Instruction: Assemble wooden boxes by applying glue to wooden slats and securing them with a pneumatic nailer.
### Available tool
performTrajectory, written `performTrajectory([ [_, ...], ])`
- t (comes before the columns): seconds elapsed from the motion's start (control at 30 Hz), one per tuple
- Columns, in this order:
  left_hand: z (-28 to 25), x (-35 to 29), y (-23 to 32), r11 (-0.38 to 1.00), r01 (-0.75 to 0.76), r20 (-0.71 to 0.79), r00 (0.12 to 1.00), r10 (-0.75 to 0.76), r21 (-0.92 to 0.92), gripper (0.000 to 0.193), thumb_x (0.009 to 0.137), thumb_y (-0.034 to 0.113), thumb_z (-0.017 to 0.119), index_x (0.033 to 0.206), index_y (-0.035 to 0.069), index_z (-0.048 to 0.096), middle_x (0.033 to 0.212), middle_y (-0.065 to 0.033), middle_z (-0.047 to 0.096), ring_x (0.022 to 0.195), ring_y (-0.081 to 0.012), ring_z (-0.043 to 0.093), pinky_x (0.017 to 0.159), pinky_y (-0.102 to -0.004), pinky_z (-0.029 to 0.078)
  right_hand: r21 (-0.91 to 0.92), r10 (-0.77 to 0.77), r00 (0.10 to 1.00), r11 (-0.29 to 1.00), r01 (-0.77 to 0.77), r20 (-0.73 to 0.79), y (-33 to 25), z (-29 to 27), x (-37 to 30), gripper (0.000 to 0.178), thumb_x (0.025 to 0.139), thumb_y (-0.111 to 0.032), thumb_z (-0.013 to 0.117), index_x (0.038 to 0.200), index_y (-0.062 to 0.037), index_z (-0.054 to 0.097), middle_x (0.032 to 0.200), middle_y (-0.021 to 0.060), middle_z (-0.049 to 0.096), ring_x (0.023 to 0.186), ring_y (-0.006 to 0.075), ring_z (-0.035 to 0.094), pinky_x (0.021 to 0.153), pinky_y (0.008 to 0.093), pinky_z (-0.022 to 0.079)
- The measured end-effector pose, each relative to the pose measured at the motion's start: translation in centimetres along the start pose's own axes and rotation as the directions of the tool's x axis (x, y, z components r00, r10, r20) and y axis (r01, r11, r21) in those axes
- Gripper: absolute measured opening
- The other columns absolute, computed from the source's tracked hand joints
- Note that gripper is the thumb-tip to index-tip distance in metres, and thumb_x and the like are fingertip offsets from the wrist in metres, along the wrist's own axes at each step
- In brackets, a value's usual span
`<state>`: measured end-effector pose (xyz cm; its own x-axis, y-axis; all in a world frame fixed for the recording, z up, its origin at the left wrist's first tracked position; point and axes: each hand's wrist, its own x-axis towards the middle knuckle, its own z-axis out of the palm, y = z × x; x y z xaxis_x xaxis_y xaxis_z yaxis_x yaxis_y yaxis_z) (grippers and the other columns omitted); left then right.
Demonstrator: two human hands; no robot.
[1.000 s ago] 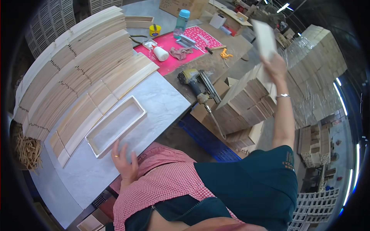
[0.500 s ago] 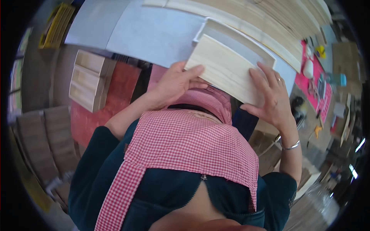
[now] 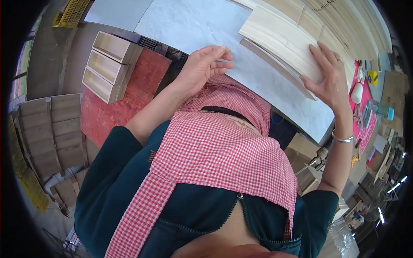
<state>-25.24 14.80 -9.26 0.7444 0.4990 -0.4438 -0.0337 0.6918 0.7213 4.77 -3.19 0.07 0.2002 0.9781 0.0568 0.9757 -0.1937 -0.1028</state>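
Note:
A pale thin wooden board (image 3: 282, 38) lies over a shallow white wooden box (image 3: 279, 66) on the light table, leaving only the box's near side wall in sight. My right hand (image 3: 330, 77) grips the board's right end, thumb at the near edge and fingers on top. Left of the box, my left hand (image 3: 205, 64) is off the board, over the table's near edge. Its fingers are loosely bent and apart, with nothing in them.
Long wooden strips (image 3: 357, 26) are stacked along the table's far right. Stacked open wooden boxes (image 3: 112, 66) stand on a red board (image 3: 146, 77) at left. Beyond the right hand, a pink mat (image 3: 367, 129) holds tools and a white bottle (image 3: 356, 93). A yellow crate (image 3: 73, 13) sits far left.
The board has moved away from my body and now covers the box. My left hand has let go of the board, while my right hand has gone along with it.

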Motion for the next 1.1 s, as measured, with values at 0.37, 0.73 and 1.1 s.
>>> performTrajectory([
  [0.37,-1.2,0.5,-0.1,0.995,-0.052,-0.035,0.998,0.055,0.084,0.026,0.100,0.019,0.065,0.119,0.001,0.067,0.107,-0.0117,0.070,0.098,-0.0175,0.069,0.085,-0.0266,0.056,-0.067,0.093,0.991,0.994,-0.088,0.092,0.7,-3.1,-2.6,0.079,0.064,-0.021,0.083,0.139,-0.0100,0.063,0.146,0.0150,0.056,0.128,0.0358,0.054,0.107,0.0439,0.045],
  [0.73,1.3,6.0,1.4,0.148,-0.496,0.332,0.745,0.578,0.855,0.029,0.087,0.015,0.078,0.113,0.003,0.073,0.101,-0.0064,0.071,0.083,-0.0146,0.065,0.077,-0.0240,0.052,0.133,0.144,0.989,0.981,-0.139,-0.027,-0.5,1.4,-2.9,0.080,0.066,-0.020,0.084,0.141,-0.0120,0.060,0.148,0.0133,0.055,0.131,0.0345,0.053,0.110,0.0428,0.044],
  [1.1,2.9,6.5,2.1,0.018,-0.400,0.327,0.775,0.540,0.917,0.021,0.085,0.013,0.079,0.103,0.002,0.079,0.089,-0.0058,0.071,0.071,-0.0142,0.062,0.064,-0.0253,0.049,0.056,0.056,0.994,0.997,-0.051,-0.096,0.9,4.4,-2.2,0.077,0.068,-0.024,0.086,0.139,-0.0129,0.059,0.144,0.0091,0.058,0.125,0.0309,0.058,0.111,0.0412,0.043],
])
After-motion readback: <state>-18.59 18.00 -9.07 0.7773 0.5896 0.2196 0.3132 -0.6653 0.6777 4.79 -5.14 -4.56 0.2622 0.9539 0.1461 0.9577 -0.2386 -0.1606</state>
